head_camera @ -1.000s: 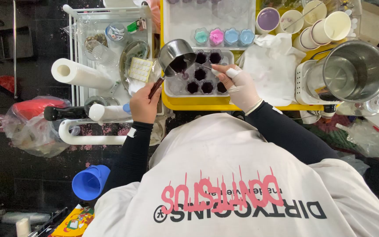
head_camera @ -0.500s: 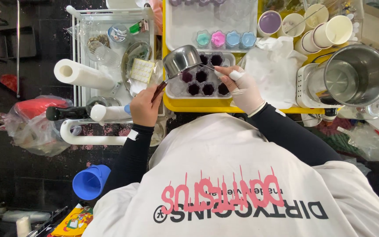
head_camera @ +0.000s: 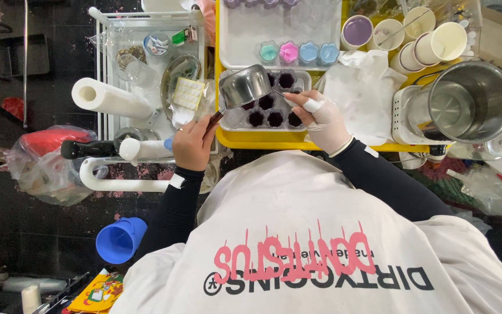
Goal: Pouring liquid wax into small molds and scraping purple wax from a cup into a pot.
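My left hand (head_camera: 193, 142) grips the dark handle of a small steel saucepan (head_camera: 245, 86), which hangs tilted over a clear mould tray (head_camera: 232, 116). Several flower-shaped cavities of the mould hold dark purple liquid. My right hand (head_camera: 321, 119), in a white glove, rests on the mould's right end and pinches a thin stick that points toward the pan. The mould sits on a yellow tray (head_camera: 262, 141). Just beyond it stands a row of small pastel flower-shaped pieces (head_camera: 297, 53).
A large steel pot (head_camera: 472, 102) stands at the right on a white base, with white cups (head_camera: 437, 38) behind it and crumpled white paper (head_camera: 361, 93) beside the mould. On the left are a white wire cart (head_camera: 103, 70), a paper towel roll (head_camera: 108, 99) and a blue cup (head_camera: 120, 238).
The saucepan has shifted slightly right and nearer over the mould. My right hand has stayed at the mould's right end.
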